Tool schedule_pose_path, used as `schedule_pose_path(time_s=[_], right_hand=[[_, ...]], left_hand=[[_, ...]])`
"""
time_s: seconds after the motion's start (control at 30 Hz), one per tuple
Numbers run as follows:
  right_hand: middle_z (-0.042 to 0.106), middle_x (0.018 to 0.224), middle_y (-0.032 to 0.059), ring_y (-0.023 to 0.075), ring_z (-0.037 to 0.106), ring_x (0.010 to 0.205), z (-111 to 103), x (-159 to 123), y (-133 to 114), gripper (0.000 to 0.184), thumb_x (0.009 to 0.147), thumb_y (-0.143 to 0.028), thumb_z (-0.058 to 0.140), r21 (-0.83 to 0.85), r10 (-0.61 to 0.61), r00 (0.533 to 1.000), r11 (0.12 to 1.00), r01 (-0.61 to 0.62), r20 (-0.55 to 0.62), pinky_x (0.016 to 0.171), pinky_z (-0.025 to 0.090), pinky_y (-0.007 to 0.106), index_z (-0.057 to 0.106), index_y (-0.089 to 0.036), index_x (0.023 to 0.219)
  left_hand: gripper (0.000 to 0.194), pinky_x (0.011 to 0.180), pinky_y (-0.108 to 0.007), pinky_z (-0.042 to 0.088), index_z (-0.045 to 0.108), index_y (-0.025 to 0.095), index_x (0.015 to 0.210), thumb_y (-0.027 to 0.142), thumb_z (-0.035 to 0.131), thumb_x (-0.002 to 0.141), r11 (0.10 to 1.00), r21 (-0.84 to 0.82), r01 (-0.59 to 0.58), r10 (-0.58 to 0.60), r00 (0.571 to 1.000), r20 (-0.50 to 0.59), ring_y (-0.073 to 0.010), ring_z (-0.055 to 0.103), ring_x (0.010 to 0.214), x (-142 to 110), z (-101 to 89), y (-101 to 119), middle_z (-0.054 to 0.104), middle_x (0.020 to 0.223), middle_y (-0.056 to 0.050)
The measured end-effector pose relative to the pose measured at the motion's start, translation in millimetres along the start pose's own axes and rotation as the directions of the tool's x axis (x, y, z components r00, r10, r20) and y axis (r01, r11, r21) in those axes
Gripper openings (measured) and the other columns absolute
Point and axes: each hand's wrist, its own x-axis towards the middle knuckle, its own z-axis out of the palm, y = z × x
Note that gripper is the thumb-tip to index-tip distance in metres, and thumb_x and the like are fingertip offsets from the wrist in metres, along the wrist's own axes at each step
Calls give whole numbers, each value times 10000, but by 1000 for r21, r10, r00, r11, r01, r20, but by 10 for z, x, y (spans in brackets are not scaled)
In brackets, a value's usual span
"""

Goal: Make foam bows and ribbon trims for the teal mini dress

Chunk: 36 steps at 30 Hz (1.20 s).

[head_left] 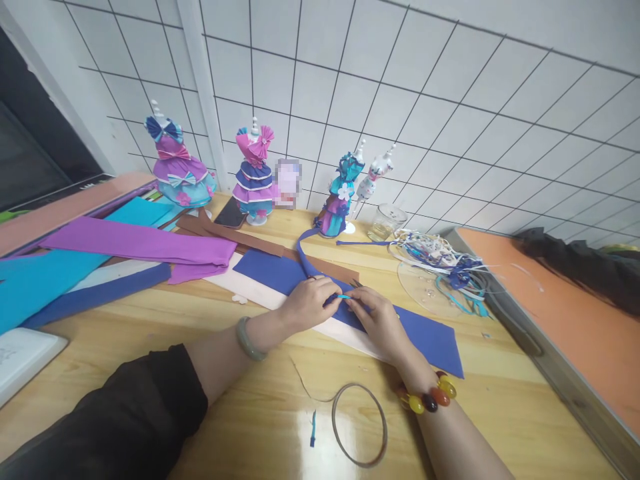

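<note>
Between my two hands runs a small turquoise strip, held just above a dark blue fabric piece. My left hand pinches its left end, where some dark blue material also shows at the fingertips. At the other end, the thumb and finger of my right hand are closed on the strip. A dark pointed tip pokes out by the right fingers; what it belongs to is hidden. Under the blue fabric lies a pale pink strip. A dark blue ribbon curves away behind my left hand.
Miniature dress forms in paper-like dresses, such as a pink and blue one, stand along the tiled wall. Folded purple fabric lies left. A glass and a scrap heap are at right. A ring-shaped coil lies in front.
</note>
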Motion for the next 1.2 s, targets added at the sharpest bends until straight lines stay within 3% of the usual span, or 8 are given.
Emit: schedule_pose_path(time_s=[0.13, 0.4, 0.63, 0.83, 1.03, 1.2], right_hand=[[569, 749, 48, 170, 549, 687, -11, -2, -12, 206, 862, -291, 402, 12, 8, 999, 1000, -8, 38, 644, 458, 305, 589, -207, 835], [579, 724, 33, 153, 557, 659, -14, -9, 30, 205, 860, -280, 412, 5, 49, 993, 999, -50, 103, 635, 451, 282, 596, -196, 826], [608, 945, 73, 161, 569, 733, 10, -17, 39, 295, 800, -284, 526, -61, 64, 998, 996, -64, 4, 711, 456, 307, 546, -201, 1082], [615, 868, 52, 170, 560, 830, 10, -11, 7, 185, 851, -264, 443, -29, -22, 999, 999, 23, 34, 748, 441, 305, 609, -212, 913], [593, 805, 41, 142, 548, 707, 10, -15, 57, 204, 866, -277, 420, -27, 31, 997, 999, -29, 73, 664, 444, 270, 602, -195, 910], [597, 791, 33, 137, 542, 689, 14, -15, 68, 204, 863, -291, 425, -3, 43, 996, 999, -42, 82, 650, 434, 261, 605, -195, 872]], left_hand=[[176, 798, -291, 398, 570, 171, 921, 180, 452, 791, 1000, 14, -21, 21, 1000, 7, -155, 542, 862, -1, 10, -8, 619, 891, -51], [169, 782, -274, 391, 600, 173, 825, 201, 434, 826, 997, 25, -76, 74, 995, 72, -138, 548, 819, -3, 42, -72, 629, 838, -37], [110, 685, -245, 403, 592, 165, 761, 194, 487, 778, 999, -33, 32, -31, 998, 50, -130, 527, 725, 5, 14, -55, 593, 720, -28], [94, 677, -242, 399, 586, 171, 745, 178, 493, 759, 998, -51, 48, -45, 997, 68, -129, 523, 722, 8, 5, -43, 592, 728, -22], [143, 689, -240, 411, 598, 177, 845, 152, 494, 751, 992, -119, 52, -45, 997, 61, -127, 529, 746, 6, 12, -59, 615, 788, -21], [144, 695, -233, 414, 618, 177, 808, 140, 488, 757, 987, -154, 49, -40, 997, 65, -123, 531, 754, 15, 27, -74, 619, 769, -20]])
